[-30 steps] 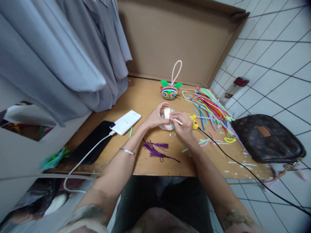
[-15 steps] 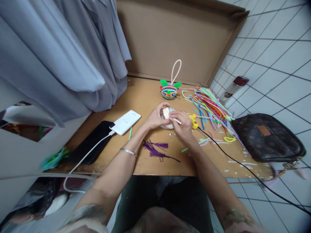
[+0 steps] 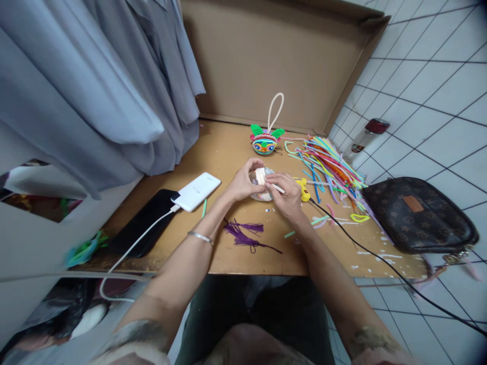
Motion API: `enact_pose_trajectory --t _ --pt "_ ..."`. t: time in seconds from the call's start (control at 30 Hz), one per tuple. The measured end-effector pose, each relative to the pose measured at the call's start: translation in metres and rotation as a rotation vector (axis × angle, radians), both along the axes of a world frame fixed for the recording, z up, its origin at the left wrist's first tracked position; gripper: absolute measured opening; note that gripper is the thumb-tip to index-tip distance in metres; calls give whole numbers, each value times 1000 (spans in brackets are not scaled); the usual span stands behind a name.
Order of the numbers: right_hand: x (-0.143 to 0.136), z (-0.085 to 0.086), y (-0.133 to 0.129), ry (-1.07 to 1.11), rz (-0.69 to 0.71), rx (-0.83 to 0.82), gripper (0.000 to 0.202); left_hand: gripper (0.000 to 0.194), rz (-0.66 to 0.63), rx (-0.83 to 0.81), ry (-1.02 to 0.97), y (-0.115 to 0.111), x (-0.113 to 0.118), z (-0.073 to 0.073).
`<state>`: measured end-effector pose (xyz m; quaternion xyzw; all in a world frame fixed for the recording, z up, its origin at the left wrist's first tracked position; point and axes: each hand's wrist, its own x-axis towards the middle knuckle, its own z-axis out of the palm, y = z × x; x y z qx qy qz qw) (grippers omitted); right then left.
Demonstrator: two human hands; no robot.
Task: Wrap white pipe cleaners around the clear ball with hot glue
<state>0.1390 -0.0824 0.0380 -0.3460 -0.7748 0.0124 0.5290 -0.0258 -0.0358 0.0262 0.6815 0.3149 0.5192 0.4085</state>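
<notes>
My left hand point(image 3: 243, 181) curls its fingers and thumb around the left side of a small, clear-looking ball point(image 3: 264, 196). Cream pipe cleaner point(image 3: 261, 176) lies in rows across the ball's front. My right hand point(image 3: 286, 193) pinches that cream strip against the ball's right side, and a short end pokes out under the fingers. Right behind this hand lies a yellow glue gun point(image 3: 304, 189), partly hidden. Beyond the ball sits a finished-looking colourful animal-head ornament point(image 3: 265, 144) with green ears and a cream loop. Purple tassels point(image 3: 243, 234) lie between my forearms.
A heap of coloured pipe cleaners point(image 3: 331, 162) lies at the back right, beside a patterned bag point(image 3: 422, 215). A black cable point(image 3: 365, 248) crosses the right side. Left are a white power bank point(image 3: 200, 190) and a black phone-like slab point(image 3: 146, 223). A cardboard panel point(image 3: 281, 61) stands behind.
The ball has turned slightly in my left hand, whose fingers have shifted a little. My right hand keeps its pinch in nearly the same spot.
</notes>
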Motion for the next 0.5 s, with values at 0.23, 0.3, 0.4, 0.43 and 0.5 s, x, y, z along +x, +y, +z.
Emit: enact_pose_trajectory --t 0.23,0.3,0.4,0.43,0.5 --pt "2 -1 3 13 4 16 15 64 -38 19 -3 3 -1 -3" --pt "3 -1 4 20 -2 9 16 64 -32 19 0 2 0 -5" --pt "3 -1 4 23 -19 -7 16 62 -41 6 20 1 1 -7" --pt "3 -2 4 23 -22 -7 16 60 -46 2 28 1 1 -7" --pt "3 -2 5 25 -18 -2 16 58 -53 2 40 1 1 -7"
